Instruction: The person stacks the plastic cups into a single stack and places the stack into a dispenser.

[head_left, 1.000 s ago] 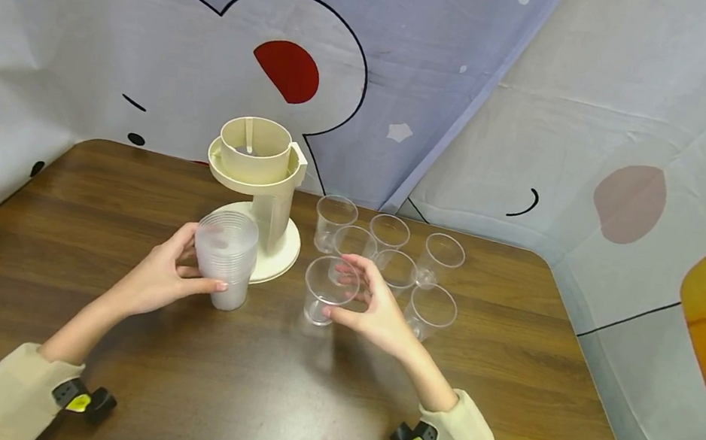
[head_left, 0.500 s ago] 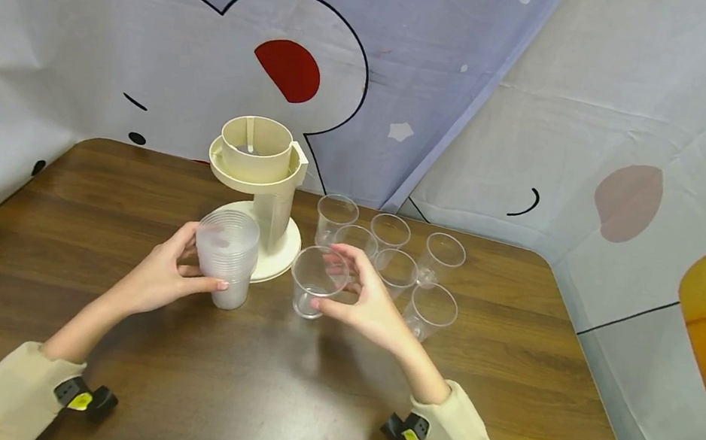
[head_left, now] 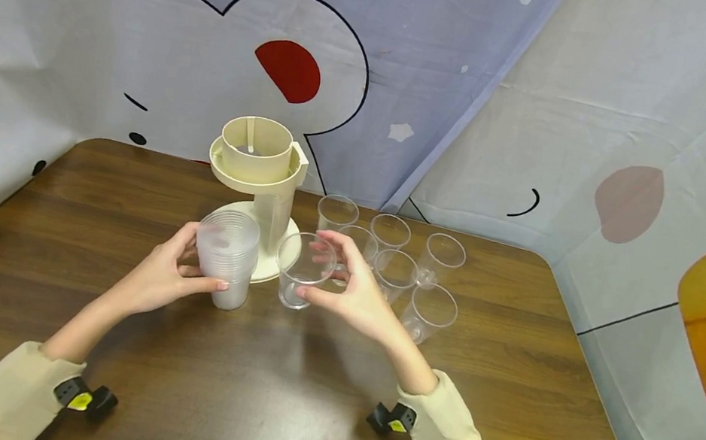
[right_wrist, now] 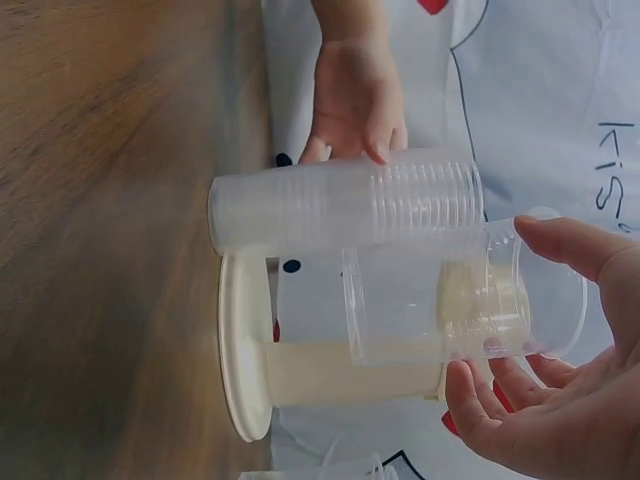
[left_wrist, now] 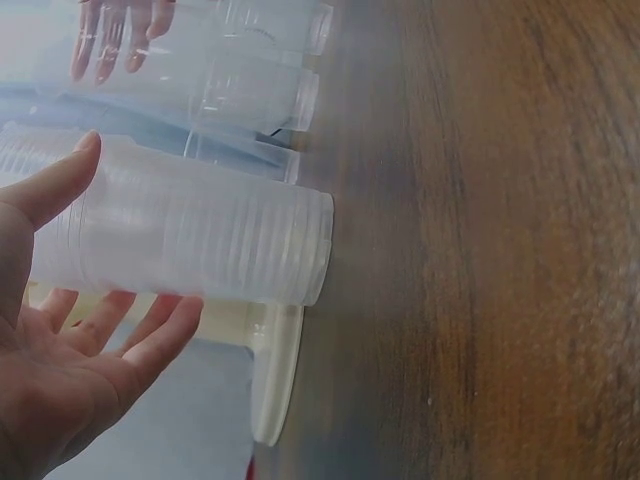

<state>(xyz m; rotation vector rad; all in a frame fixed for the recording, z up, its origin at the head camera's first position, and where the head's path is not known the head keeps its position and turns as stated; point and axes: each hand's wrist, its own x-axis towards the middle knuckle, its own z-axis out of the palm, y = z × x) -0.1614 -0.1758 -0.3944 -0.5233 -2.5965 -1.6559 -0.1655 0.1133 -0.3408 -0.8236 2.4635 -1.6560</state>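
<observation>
1. Holding cup stack (head_left: 227, 254) in L hand (head_left: 165, 274), w/ fingers round sides, prob. to stop tipping.
2. Holding 1 clear cup (head_left: 290, 277) in R hand (head_left: 358, 295), above bench (head_left: 245, 394), just beside cup stack, w/ fingers wide round it, prob. to avoid squashing.

The near worktop (head_left: 232, 384) leaves passage, while the cream stand (head_left: 271, 219) behind the cup stack (head_left: 227, 254) and the loose cups (head_left: 395, 278) right of it obstruct.

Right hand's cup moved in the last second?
Yes: in the head view, the cup has shifted left and slightly up the picture, its rim now overlapping the base of the cream stand.
</observation>
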